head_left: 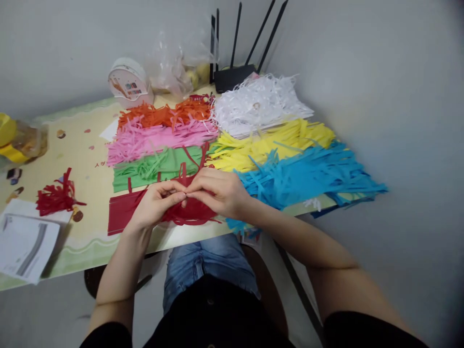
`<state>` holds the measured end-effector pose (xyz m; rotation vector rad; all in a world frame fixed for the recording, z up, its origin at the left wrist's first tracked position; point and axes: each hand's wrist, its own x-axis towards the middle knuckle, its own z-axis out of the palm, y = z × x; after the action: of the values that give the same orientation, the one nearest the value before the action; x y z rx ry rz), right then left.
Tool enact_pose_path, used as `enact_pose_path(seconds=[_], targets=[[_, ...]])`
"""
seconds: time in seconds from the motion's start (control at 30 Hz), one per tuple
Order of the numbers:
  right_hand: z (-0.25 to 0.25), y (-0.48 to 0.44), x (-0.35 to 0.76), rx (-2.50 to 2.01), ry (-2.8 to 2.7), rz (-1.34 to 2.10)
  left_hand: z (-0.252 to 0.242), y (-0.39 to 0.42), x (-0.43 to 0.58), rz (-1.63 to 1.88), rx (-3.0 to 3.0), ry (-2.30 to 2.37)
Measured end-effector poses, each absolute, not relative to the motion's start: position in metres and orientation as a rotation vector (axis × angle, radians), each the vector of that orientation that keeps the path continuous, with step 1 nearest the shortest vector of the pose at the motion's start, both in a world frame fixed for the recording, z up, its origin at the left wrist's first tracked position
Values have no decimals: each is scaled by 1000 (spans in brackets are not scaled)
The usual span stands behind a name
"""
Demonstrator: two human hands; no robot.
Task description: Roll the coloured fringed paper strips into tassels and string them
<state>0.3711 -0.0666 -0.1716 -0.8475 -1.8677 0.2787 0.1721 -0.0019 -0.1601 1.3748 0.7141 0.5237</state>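
Over the red fabric (123,212), pinching with left hand (156,203) and right hand (225,192) in closed grip, cannot tell on what; seemingly fine fingerwork, next needing steadiness.

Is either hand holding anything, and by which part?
Cannot tell: the left hand and right hand meet, fingers pinched, over dark red fabric strips, hiding anything between.

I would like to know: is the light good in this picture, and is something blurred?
Head view: dim, soft light, the wall darkening toward the right edge; head view: the jar at the left looks smeared, the printed paper unreadable; head view: where the left hand and right hand meet, fine detail is lost.
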Motion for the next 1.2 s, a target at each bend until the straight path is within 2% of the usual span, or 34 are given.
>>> enact_pose_path(seconds=[0.07, 0.13, 0.23, 0.3, 0.37, 0.5, 0.73, 1.0, 1.2], targets=[[-173, -56, 395, -859, -1889, 384, -161, 1, 172, 515, 1398, 731], [-176, -38, 441, -1074, -1862, 505, -161, 5, 166, 604, 1400, 809], [-189, -1, 523, -1896, -1555, 243, -159, 11, 150, 907, 1350, 929], [-205, 22, 561, -2410, -1555, 198, -157, 14, 140, 1089, 1331, 948], [-222, 37, 576, -2583, -1685, 274, -155, 15, 132, 1210, 1348, 947], [-244, 48, 564, -2518, -1839, 360, -151, 13, 118, 1354, 1416, 995], [-250, 52, 550, -2454, -1855, 362, -145, 5, 93, 1538, 1416, 1092], [-250, 47, 553, -2430, -1802, 322, -158, -7, 75, 1446, 1481, 1214], [-231, 34, 567, -2375, -1729, 247, -165, -11, 72, 1361, 1571, 1255]])
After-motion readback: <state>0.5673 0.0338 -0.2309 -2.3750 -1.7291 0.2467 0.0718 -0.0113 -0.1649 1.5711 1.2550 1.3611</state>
